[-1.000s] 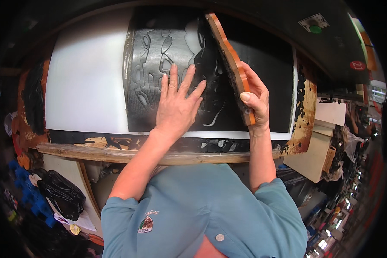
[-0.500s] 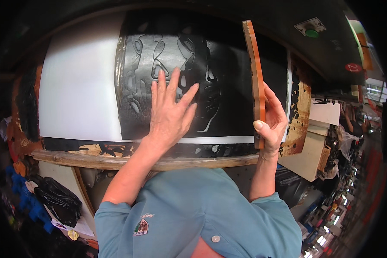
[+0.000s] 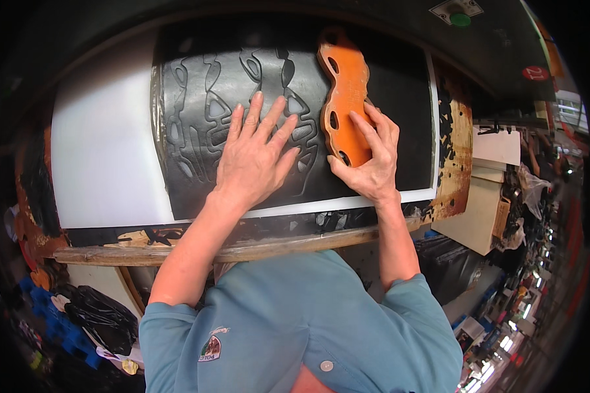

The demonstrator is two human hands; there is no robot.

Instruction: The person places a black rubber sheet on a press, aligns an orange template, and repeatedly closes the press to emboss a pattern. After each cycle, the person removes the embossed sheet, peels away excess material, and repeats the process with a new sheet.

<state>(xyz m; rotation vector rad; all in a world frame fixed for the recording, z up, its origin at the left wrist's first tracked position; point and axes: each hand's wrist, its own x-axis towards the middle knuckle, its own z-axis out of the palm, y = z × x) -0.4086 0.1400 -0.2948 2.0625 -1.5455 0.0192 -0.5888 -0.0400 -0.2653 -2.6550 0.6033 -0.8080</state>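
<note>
My left hand point(image 3: 254, 151) lies flat on a black sheet point(image 3: 400, 150), with its fingers spread over the cut outlines. The sheet looks like rubber or leather; I cannot tell which. My right hand point(image 3: 376, 152) grips the near end of an orange cutting die point(image 3: 351, 84), thumb at its left edge and fingers over its face and right side. The die is long and wavy-edged, with oval holes along its left side. It lies flat or nearly flat on the sheet, right of the cut outlines. Some cut-out openings show white beneath.
A white cutting board point(image 3: 105, 137) lies under the sheet and reaches far left. A wooden rail point(image 3: 111, 254) runs along the table's near edge. Dark machine housing with a green button point(image 3: 461, 19) stands at the far side. Black scraps point(image 3: 444, 134) lie at the right.
The cutting die has gone from standing on edge to lying face up, and my right hand has moved left with it. In the picture, the black sheet has shifted left. My left hand stays spread on it.
</note>
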